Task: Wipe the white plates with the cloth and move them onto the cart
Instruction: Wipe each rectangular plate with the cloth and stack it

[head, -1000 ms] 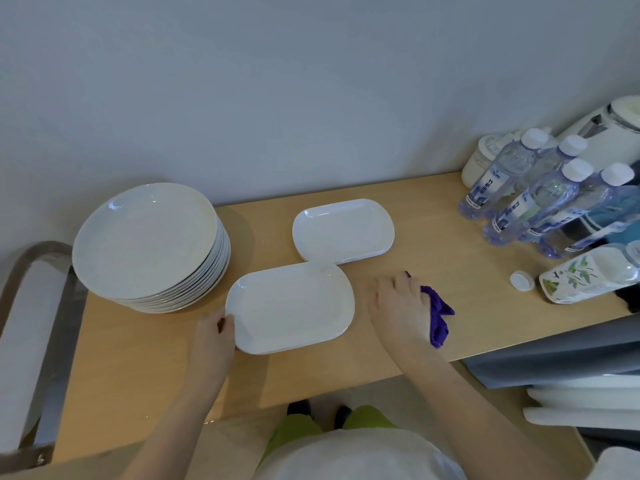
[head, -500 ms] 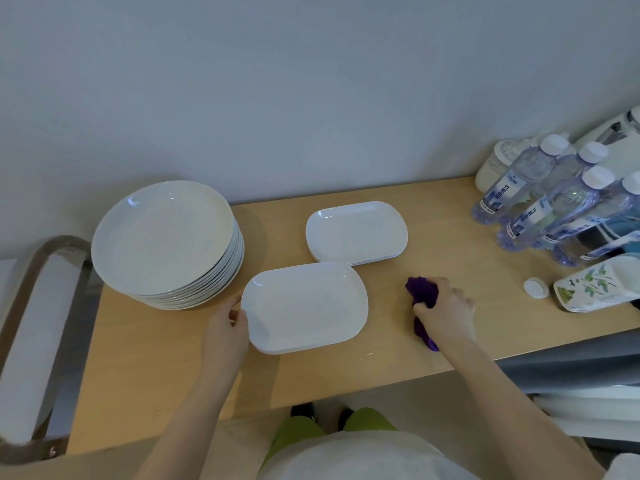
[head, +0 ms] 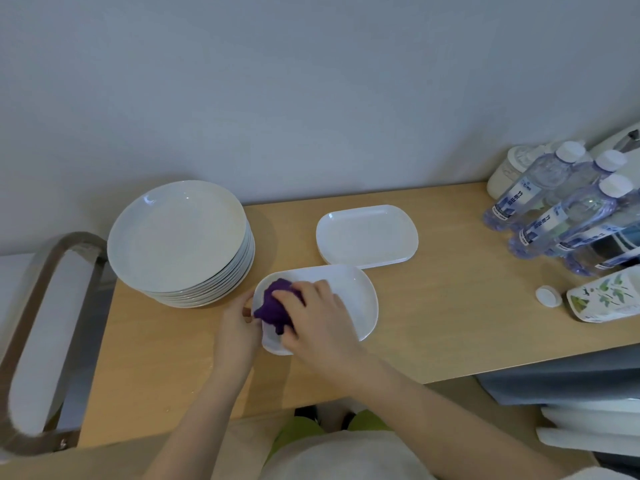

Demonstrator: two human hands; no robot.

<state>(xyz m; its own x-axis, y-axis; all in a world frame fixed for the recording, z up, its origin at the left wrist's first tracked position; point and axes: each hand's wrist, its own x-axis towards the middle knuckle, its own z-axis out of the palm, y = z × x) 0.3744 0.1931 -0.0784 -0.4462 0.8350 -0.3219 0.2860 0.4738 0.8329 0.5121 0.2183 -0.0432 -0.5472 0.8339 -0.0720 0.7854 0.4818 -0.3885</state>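
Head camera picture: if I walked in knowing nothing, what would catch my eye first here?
Probably the purple cloth, the one strong colour, which the right hand presses onto the left end of the near rectangular plate while the left hand holds that plate's left edge. Next, the tall stack of round white plates at the table's left end by the wall. Then the cluster of water bottles at the far right.

Kettle point(head: 623, 140) cropped at right edge
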